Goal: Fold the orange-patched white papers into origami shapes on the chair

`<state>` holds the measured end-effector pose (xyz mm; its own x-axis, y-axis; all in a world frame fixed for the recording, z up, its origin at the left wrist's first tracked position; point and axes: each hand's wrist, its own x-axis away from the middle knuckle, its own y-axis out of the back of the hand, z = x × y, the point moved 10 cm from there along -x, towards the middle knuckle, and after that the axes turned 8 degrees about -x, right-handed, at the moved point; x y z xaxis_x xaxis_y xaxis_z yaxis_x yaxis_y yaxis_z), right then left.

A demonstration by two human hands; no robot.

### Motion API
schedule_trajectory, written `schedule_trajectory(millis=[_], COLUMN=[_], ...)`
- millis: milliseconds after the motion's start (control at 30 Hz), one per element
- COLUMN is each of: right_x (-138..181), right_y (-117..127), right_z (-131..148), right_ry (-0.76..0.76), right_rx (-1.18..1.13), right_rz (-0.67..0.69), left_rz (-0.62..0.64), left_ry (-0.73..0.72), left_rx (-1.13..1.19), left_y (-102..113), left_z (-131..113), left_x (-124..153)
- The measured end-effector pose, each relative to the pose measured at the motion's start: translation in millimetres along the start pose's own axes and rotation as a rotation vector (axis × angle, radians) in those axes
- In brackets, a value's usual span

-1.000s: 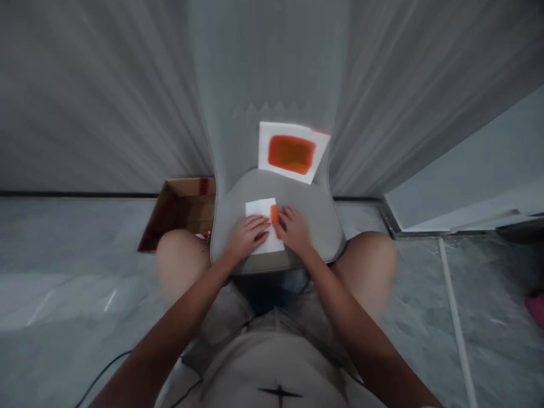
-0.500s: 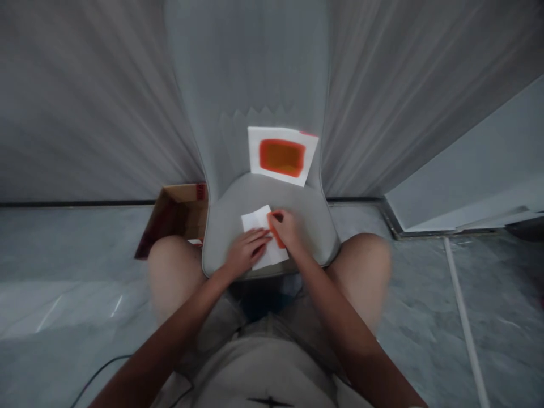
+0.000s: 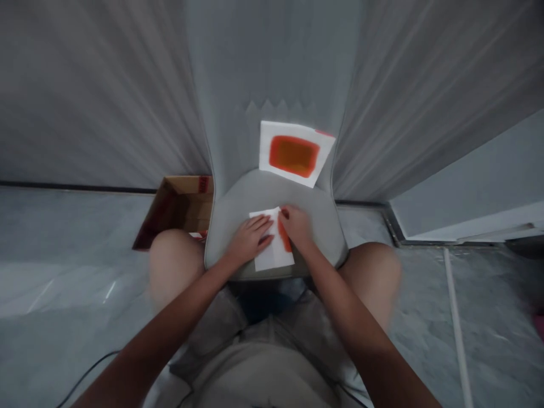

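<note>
On the grey chair seat (image 3: 238, 198) lies a small white sheet of paper (image 3: 272, 260) with an orange strip (image 3: 284, 238) along its right side. My left hand (image 3: 250, 240) rests on its left part, fingers stretched out and slightly apart. At the upper right edge my right hand (image 3: 298, 225) pinches the paper between thumb and fingers, covering part of the orange strip. Whether that strip is a folded-over flap or a separate piece, I cannot tell. Behind them a larger white card (image 3: 266, 131) with an orange-brown rectangle leans against the chair's backrest.
An open cardboard box (image 3: 187, 185) stands on the floor left of the chair, with something red and white inside. Grey curtains (image 3: 106, 96) hang behind the chair. A pale panel (image 3: 476, 181) is at right, and a dark cable (image 3: 91, 368) lies at lower left.
The camera view has shifted, so the chair and card appear farther right. The paper sits straighter, its top edge turned clockwise. My left hand still lies on it and my right hand still pinches its edge.
</note>
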<state>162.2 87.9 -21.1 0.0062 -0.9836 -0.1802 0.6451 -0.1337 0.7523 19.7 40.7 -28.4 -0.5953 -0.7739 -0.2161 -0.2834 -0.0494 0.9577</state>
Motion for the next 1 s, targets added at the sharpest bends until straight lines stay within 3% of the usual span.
schedule_trajectory(millis=[267,533,833,1000], right_x=[14.9,30.4,37.9,38.2], right_y=[-10.4,-11.9,-14.0,-16.8], right_z=[9.1,9.5,15.3,15.0], right_ry=[0.263,0.351,0.424,0.443], right_rx=[-0.138,-0.187,-0.162,-0.144], right_rz=[0.011,0.045,0.098,0.125], left_rz=[-0.077,-0.071,-0.067,0.004], left_ry=[0.116,0.246,0.083,0.037], left_rx=[0.117,0.132,0.034,-0.033], left_y=[3.5,5.1,4.7,1.4], left_z=[11.9,25.2,20.1,11.1], left_x=[-3.7,-13.6,-11.5,-10.2])
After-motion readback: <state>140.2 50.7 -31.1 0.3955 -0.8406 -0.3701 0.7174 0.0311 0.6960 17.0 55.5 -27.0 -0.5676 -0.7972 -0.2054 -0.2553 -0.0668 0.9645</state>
